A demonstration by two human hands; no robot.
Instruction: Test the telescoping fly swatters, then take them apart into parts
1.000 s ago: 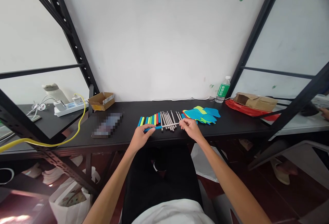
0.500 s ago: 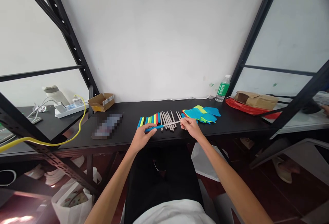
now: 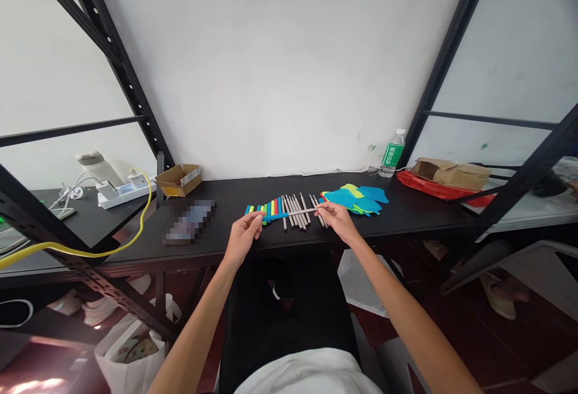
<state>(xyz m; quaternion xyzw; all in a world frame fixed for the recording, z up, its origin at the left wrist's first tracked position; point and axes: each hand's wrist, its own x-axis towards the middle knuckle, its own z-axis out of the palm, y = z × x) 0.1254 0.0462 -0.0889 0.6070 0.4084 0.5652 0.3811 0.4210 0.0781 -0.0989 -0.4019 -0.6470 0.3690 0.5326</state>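
Between my two hands lies a thin grey rod (image 3: 301, 211) with a blue foam tube (image 3: 276, 217) around its left part. My left hand (image 3: 242, 236) pinches the tube's left end between thumb and fingers. The rod's bare right end is in the fingertips of my right hand (image 3: 336, 220). Just beyond, a row of short blue, yellow-green and red tubes (image 3: 274, 206) lies on the black table, partly hidden by my left hand. Several loose grey rods (image 3: 303, 220) lie side by side next to them. Right of these is a pile of flat blue and yellow-green cut-outs (image 3: 368, 206).
A blurred phone-like slab (image 3: 189, 222) and an open cardboard box (image 3: 179, 181) are on the left. A water bottle (image 3: 392, 154) stands at the back right, near a red bag (image 3: 422, 188). A yellow cable (image 3: 143, 201) hangs across the left rack post (image 3: 130, 81).
My left hand has shifted slightly left and up along the blue tube, and more of the tube's right part shows. My right hand has risen slightly, still holding the rod.
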